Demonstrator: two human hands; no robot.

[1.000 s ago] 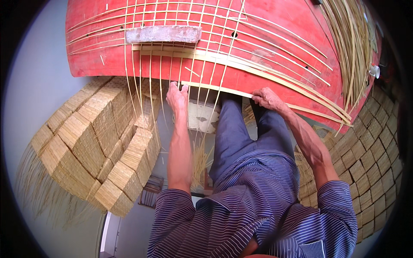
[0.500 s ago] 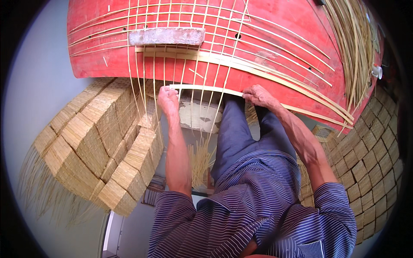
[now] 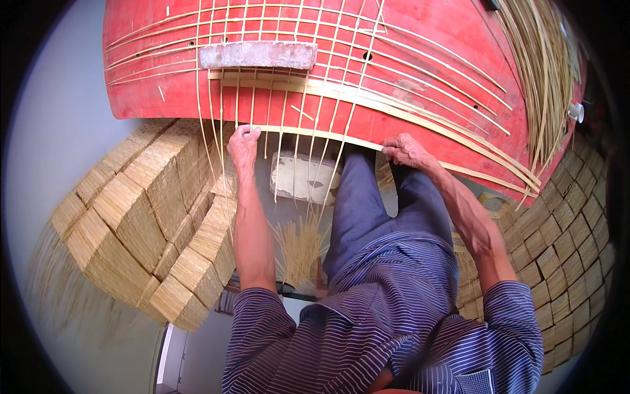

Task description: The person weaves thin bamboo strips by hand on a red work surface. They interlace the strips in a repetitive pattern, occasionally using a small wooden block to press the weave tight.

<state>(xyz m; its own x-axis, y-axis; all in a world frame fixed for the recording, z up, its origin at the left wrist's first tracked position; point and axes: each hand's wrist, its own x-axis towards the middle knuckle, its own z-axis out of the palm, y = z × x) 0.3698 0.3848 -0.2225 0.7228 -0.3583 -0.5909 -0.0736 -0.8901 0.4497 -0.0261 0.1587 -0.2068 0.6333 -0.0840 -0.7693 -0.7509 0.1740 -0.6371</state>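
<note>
A long pale bamboo strip [image 3: 316,132] runs crosswise along the near edge of the red table. My left hand [image 3: 243,146] pinches it by its left end, among the hanging ends of the lengthwise strips. Further right, my right hand [image 3: 407,152] is closed on the same strip, whose tail reaches on toward the table's right corner. Several thin strips cross in an open woven grid [image 3: 275,26] on the tabletop. A whitish-red brick [image 3: 258,56] lies across this grid. Just nearer than the brick, wider flat strips [image 3: 394,108] lie crosswise through it.
The red table [image 3: 154,98] fills the top of the view. A thick bundle of long strips [image 3: 541,72] lies at its right, near a white cup [image 3: 575,112]. Stacked woven bundles [image 3: 138,217] stand at left, more blocks [image 3: 564,243] at right. A pale worn block [image 3: 303,177] sits below the table edge.
My left hand has moved a little left along the table edge, taking the strip's end past more lengthwise strips. My right hand has shifted slightly right and down.
</note>
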